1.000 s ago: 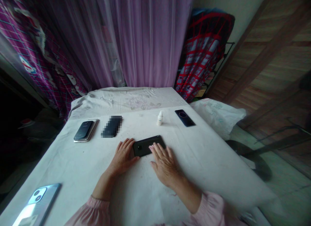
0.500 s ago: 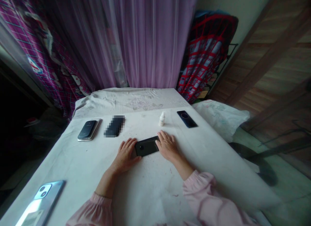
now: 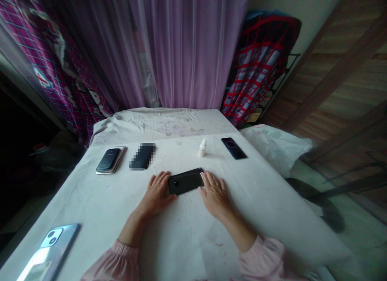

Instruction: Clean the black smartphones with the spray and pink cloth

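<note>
A black smartphone (image 3: pixel 186 182) lies flat on the white cloth, with a round camera spot near its left end. Around that left end rests my left hand (image 3: pixel 155 193), fingers at the far corner and thumb by the near edge, gripping it against the table. My right hand (image 3: pixel 216 193) is at the phone's other end, fingers stretched and thumb apart; its fingertips are at the edge, and whether they touch is hard to tell. Beyond the phone stands a small white bottle (image 3: pixel 202 148).
A dark phone (image 3: pixel 234 148) lies at the far right, a partly pixelated one (image 3: pixel 144 155) at the far left. Beside that, a black phone (image 3: pixel 109 159) rests on a lighter one. A shiny blue phone (image 3: pixel 60 248) is near left. A plastic bag (image 3: pixel 275 142) hangs beyond the table's right edge.
My right hand has slid to the right and slightly toward me, uncovering more of the phone's right end. My left hand stays in place.
</note>
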`<move>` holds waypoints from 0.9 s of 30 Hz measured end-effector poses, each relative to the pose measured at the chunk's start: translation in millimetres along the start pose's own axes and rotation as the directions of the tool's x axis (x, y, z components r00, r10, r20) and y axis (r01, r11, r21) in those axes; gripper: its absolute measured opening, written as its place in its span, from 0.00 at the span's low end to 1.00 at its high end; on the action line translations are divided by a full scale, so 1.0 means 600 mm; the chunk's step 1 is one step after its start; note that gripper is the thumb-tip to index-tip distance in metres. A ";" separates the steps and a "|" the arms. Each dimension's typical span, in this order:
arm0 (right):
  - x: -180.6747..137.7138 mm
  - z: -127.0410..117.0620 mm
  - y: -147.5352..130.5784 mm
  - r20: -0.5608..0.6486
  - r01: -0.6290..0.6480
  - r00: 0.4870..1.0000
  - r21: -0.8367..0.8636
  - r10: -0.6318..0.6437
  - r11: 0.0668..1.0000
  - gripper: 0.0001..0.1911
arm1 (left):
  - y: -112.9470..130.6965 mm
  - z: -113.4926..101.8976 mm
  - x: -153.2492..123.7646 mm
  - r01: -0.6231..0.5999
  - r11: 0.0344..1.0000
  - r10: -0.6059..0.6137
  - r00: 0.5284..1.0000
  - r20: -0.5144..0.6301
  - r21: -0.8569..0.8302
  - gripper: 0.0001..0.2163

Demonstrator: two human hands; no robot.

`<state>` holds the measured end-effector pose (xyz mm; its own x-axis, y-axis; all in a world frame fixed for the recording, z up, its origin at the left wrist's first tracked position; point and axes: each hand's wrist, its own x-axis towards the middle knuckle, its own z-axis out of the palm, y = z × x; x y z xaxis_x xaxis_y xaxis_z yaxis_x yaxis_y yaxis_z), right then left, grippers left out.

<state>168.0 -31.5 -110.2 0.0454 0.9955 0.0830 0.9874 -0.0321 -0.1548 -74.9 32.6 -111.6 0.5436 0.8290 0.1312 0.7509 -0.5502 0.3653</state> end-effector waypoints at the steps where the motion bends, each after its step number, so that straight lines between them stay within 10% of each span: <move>1: 0.018 -0.002 -0.003 0.009 -0.003 1.000 0.005 0.003 1.000 0.28 | 0.000 0.000 0.000 0.000 1.000 0.000 1.000 0.002 -0.002 0.30; 6: 0.079 -0.009 -0.014 0.023 -0.018 1.000 0.036 0.017 0.999 0.27 | 0.004 -0.001 0.002 0.013 1.000 -0.013 1.000 0.003 0.001 0.30; 17: -0.001 -0.004 0.005 -0.024 -0.007 1.000 -0.021 0.007 1.000 0.27 | 0.000 0.000 0.009 -0.005 1.000 0.007 0.999 0.039 -0.030 0.33; 27: 0.037 -0.010 -0.110 -0.022 0.263 0.964 0.182 -0.263 0.948 0.26 | -0.008 -0.005 0.024 -0.001 0.999 0.005 0.997 0.082 -0.045 0.33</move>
<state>105.0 -7.5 -92.0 -0.2131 0.9666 0.1422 0.9201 0.2475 -0.3036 -71.9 47.4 -108.9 0.5761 0.8154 0.0574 0.7327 -0.5462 0.4060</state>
